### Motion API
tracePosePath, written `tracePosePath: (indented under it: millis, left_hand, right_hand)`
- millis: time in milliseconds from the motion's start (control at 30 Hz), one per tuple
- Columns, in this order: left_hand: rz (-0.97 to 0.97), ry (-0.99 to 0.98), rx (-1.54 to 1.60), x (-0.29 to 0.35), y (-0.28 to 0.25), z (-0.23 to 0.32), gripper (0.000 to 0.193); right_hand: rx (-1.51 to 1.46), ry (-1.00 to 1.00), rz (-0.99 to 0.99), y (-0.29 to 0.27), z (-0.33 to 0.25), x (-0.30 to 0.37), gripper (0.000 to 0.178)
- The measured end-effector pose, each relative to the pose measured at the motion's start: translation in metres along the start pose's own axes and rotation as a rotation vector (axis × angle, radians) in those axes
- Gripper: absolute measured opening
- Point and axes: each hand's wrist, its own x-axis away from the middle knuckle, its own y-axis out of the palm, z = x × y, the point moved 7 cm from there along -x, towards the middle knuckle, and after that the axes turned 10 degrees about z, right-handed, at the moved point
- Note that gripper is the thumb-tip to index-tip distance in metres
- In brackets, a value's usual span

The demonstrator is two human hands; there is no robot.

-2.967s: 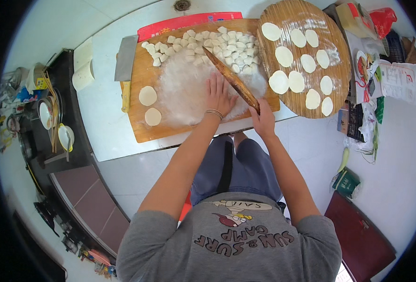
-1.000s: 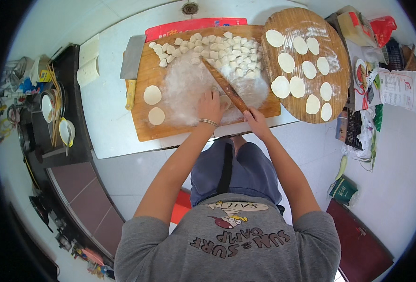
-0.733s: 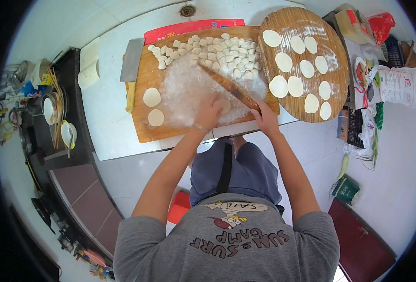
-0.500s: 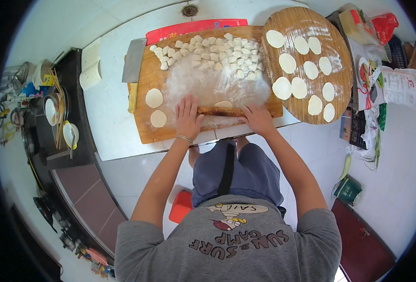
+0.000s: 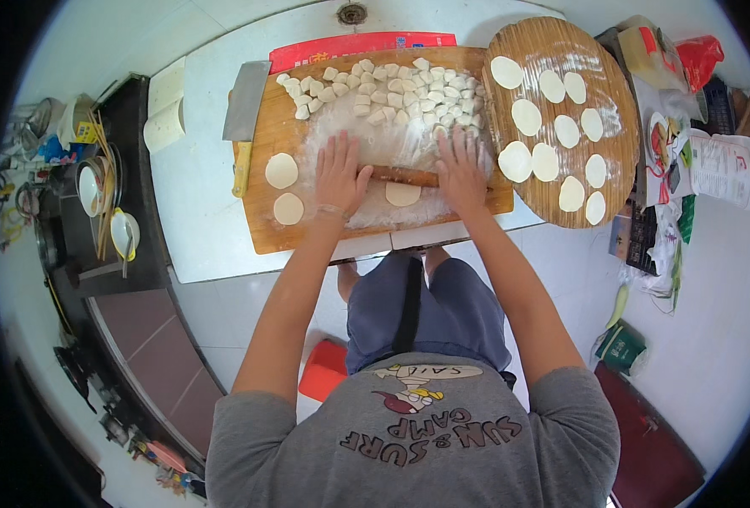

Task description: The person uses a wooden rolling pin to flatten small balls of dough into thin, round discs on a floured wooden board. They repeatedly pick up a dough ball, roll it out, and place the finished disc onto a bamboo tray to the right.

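A wooden rolling pin (image 5: 405,176) lies crosswise on the floured wooden board (image 5: 265,233), over the far edge of a flat dough round (image 5: 403,196). My left hand (image 5: 339,173) is flat across its left end, fingers stretched forward. At the right end, my right hand (image 5: 462,169) also presses with straight fingers, its fingertips close to the small dough pieces (image 5: 392,91) heaped along the board's far side. Two rolled dough rounds (image 5: 282,171) rest left of my left hand. The palms hide both ends of the pin.
A cleaver (image 5: 246,102) lies at the board's left edge. To the right, a round wooden board (image 5: 540,203) holds several dough rounds and overlaps the work board. Bowls (image 5: 124,230) and chopsticks stand on the dark counter at left. Bags and packages (image 5: 726,161) crowd the right side.
Both my hands and the rolling pin have moved forward, away from my body. More of the dough round under the pin now shows on the near side.
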Motion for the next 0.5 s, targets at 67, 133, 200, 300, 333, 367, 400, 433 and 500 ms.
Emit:
tracePosePath:
  millis: [67,133,200,300,333,367,400,433,500]
  left_hand:
    - [-0.015,0.03,0.016,0.002,-0.002,0.004,0.067]
    - [-0.04,0.065,0.114,0.044,-0.006,0.004,0.064]
    - [-0.059,0.065,0.085,0.077,-0.015,0.008,0.063]
    - [0.001,0.036,0.034,0.052,-0.012,0.001,0.066]
    - [0.036,0.025,0.018,0.03,-0.01,-0.002,0.067]
    - [0.04,0.018,-0.001,0.014,-0.005,-0.003,0.068]
    - [0.047,0.012,-0.02,-0.003,0.0,-0.003,0.07]
    - [0.055,0.005,-0.039,-0.011,0.0,-0.004,0.071]
    - [-0.01,0.038,0.062,0.02,-0.005,0.002,0.07]
  right_hand:
    - [0.036,0.038,-0.013,-0.001,0.006,0.007,0.058]
    - [0.068,-0.007,-0.064,-0.007,0.0,0.044,0.058]
    - [0.036,-0.064,-0.085,-0.015,-0.016,0.072,0.058]
    - [0.014,-0.067,-0.024,-0.004,-0.01,0.04,0.058]
    - [0.013,-0.052,0.013,0.0,-0.004,0.021,0.058]
    - [0.026,-0.021,0.01,0.002,-0.001,0.011,0.058]
    - [0.04,0.008,0.01,0.002,0.002,0.0,0.058]
    - [0.054,0.037,0.01,0.001,0.004,-0.006,0.058]
    - [0.098,-0.002,0.014,-0.002,0.006,0.033,0.057]
